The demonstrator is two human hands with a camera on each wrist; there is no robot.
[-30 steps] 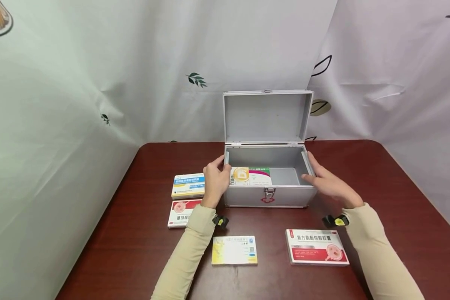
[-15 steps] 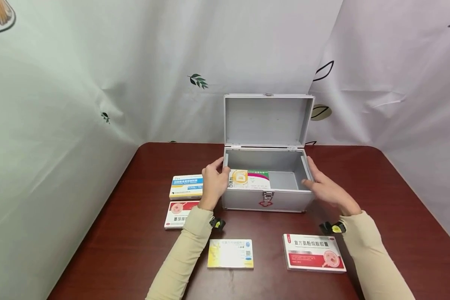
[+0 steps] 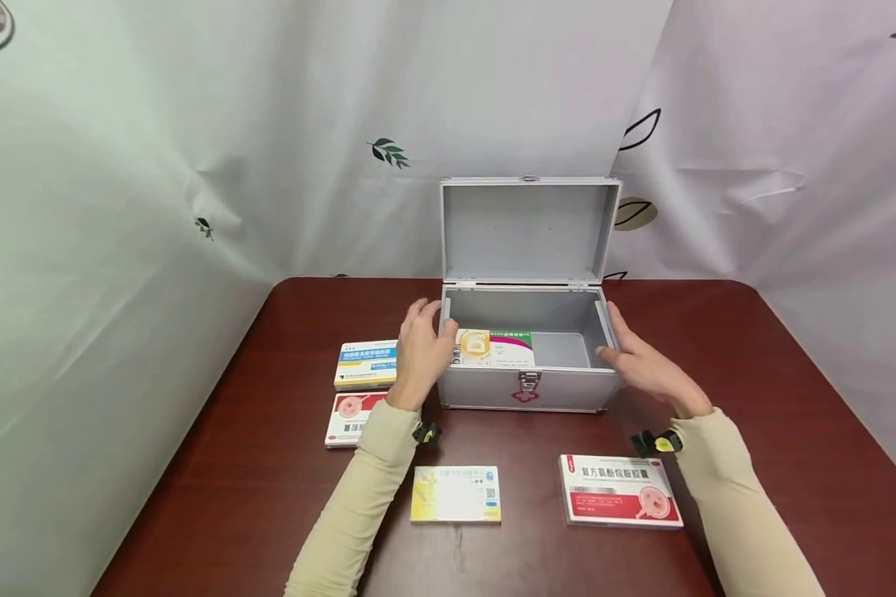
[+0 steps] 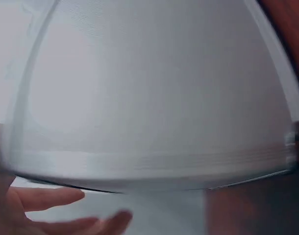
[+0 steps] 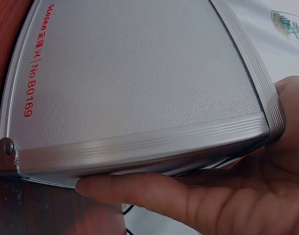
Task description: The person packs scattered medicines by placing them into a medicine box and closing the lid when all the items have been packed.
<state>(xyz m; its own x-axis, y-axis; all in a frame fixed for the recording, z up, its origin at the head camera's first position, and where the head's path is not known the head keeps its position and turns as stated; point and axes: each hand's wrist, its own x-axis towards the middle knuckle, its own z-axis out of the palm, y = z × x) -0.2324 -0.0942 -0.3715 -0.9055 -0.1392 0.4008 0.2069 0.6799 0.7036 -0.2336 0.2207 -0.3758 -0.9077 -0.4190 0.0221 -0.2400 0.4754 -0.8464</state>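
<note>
A silver first-aid box (image 3: 485,390) with a red cross emblem stands at the back of the table, its lid (image 3: 530,232) raised. Two medicine boxes lie inside at the left: a white-and-orange carton (image 3: 472,347) and a green-and-purple one (image 3: 513,350). My right hand (image 3: 653,365) grips the right wall, thumb over the rim and fingers outside; the right wrist view shows a finger (image 5: 135,190) along the metal edge. Beside the left wall is my left hand (image 3: 422,348), fingers loosely bent. In the left wrist view its fingers (image 4: 51,197) are spread past the box's edge.
Left of the box lie a blue-and-white medicine box (image 3: 364,365) and a red-and-white one (image 3: 354,420). Nearer the front are a yellow-and-white carton (image 3: 455,495) and another red-and-white carton (image 3: 620,491). Fabric (image 3: 328,166) hangs behind the brown table (image 3: 530,555).
My left hand's fingers have loosened and come away from the left wall. The right hand keeps its hold. The head view has shifted slightly; the cartons stay in place.
</note>
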